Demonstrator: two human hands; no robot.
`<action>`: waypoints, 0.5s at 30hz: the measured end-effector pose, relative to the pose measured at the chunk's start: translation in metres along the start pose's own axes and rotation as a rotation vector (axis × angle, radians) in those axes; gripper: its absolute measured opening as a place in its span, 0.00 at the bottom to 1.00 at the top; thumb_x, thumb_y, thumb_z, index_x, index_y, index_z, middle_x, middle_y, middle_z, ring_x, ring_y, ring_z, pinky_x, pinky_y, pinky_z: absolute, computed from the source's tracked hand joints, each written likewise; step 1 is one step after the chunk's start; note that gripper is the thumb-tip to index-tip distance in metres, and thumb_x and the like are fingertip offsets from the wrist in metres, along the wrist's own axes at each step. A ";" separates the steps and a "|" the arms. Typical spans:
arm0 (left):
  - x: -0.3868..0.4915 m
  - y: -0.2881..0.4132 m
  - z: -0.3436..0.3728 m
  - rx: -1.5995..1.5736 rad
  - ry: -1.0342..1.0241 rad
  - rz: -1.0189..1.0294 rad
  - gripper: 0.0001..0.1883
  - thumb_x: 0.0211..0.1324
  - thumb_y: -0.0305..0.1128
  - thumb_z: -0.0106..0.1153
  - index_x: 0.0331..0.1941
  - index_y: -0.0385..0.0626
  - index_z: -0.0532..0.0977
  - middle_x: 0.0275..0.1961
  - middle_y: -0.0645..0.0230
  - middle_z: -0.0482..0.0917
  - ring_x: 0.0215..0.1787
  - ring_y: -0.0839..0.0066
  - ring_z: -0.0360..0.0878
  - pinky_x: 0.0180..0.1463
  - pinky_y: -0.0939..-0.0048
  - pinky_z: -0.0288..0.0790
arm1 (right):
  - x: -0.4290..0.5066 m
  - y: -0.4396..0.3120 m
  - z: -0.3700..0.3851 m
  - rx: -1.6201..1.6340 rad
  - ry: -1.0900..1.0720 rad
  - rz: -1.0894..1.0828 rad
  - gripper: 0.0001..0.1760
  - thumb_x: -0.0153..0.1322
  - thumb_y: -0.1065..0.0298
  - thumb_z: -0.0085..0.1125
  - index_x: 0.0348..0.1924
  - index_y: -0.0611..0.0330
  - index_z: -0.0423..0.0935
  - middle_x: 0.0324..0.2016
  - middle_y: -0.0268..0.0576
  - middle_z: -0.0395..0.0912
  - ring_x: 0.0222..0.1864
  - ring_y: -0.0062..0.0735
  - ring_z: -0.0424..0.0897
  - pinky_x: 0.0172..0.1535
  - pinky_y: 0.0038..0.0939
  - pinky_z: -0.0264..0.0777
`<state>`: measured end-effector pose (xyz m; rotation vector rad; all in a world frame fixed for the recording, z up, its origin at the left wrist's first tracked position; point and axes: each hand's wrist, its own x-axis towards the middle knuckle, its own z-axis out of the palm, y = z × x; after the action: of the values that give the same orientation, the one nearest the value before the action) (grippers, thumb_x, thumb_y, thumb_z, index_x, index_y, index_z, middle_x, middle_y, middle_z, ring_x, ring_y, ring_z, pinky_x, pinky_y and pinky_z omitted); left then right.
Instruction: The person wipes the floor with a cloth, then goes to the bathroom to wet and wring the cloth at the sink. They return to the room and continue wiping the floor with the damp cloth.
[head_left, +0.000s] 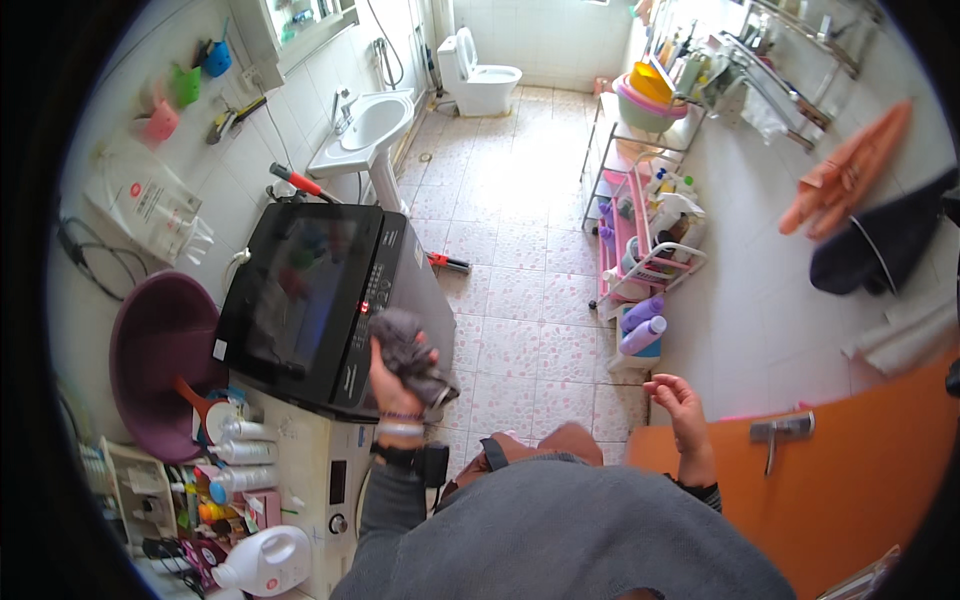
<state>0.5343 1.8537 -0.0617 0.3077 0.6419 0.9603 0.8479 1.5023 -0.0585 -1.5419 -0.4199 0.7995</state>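
Observation:
A crumpled dark grey cloth (409, 349) is in my left hand (391, 384), held at the front edge of a black top-loading washing machine (307, 292). The machine's glass lid is down, and a red light shows on its control panel. My right hand (679, 405) is raised on the other side of my body, near an orange door (847, 480), with nothing in it and its fingers loosely bent apart. Below the left hand stands a white front-loading washer (330, 517), partly hidden by my arm.
A purple tub (161, 360) and several bottles (247, 451) crowd the left side. A pink trolley (649, 262) and a small stool with purple bottles (643, 335) line the right wall. Farther off are a pedestal sink (375, 124) and a toilet (487, 82).

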 end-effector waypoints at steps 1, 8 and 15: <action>0.037 -0.004 0.032 -0.013 -0.006 -0.013 0.31 0.73 0.63 0.43 0.53 0.46 0.78 0.42 0.59 0.84 0.36 0.62 0.84 0.39 0.56 0.82 | 0.028 -0.008 -0.001 -0.010 0.036 0.030 0.15 0.78 0.67 0.59 0.56 0.63 0.78 0.47 0.44 0.86 0.52 0.28 0.82 0.57 0.27 0.72; 0.291 -0.036 0.181 -0.258 -0.392 -0.146 0.33 0.73 0.62 0.43 0.60 0.42 0.74 0.52 0.53 0.82 0.47 0.58 0.84 0.55 0.52 0.79 | 0.317 -0.069 0.015 -0.037 -0.069 -0.055 0.18 0.78 0.65 0.61 0.58 0.62 0.78 0.47 0.43 0.86 0.50 0.27 0.83 0.52 0.27 0.74; 0.474 0.002 0.271 -0.318 -0.336 0.077 0.34 0.75 0.62 0.40 0.67 0.45 0.69 0.63 0.51 0.77 0.57 0.55 0.80 0.64 0.49 0.74 | 0.622 -0.186 0.247 -0.052 -0.925 0.031 0.31 0.77 0.67 0.62 0.71 0.64 0.63 0.57 0.53 0.80 0.59 0.40 0.81 0.57 0.36 0.79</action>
<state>0.8975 2.2598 -0.0258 0.2042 0.1666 1.0383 1.1398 2.1307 -0.0201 -1.1450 -1.0891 1.5199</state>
